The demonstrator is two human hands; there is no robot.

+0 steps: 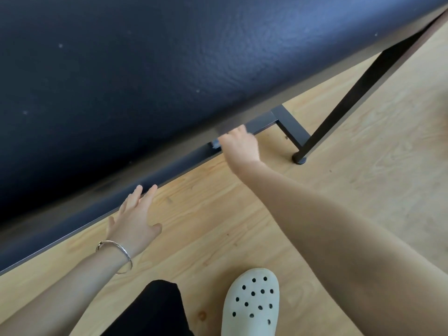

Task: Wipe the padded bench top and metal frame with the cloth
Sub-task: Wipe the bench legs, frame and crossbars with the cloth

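Observation:
The dark blue padded bench top (150,76) fills the upper left of the head view, with small white specks on it. Below its edge runs the dark metal frame rail (169,166); a cross piece (291,127) and a slanted black leg (358,88) stand at the right. My right hand (240,144) reaches under the bench edge onto the rail and grips a bluish cloth (215,143), only a corner of which shows. My left hand (135,219) is open, fingers straight, fingertips by the rail's lower edge.
Light wooden floor (363,166) lies under and in front of the bench. My foot in a white perforated clog (252,301) and a black trouser leg (150,311) are at the bottom. The leg's round foot (299,159) rests on the floor.

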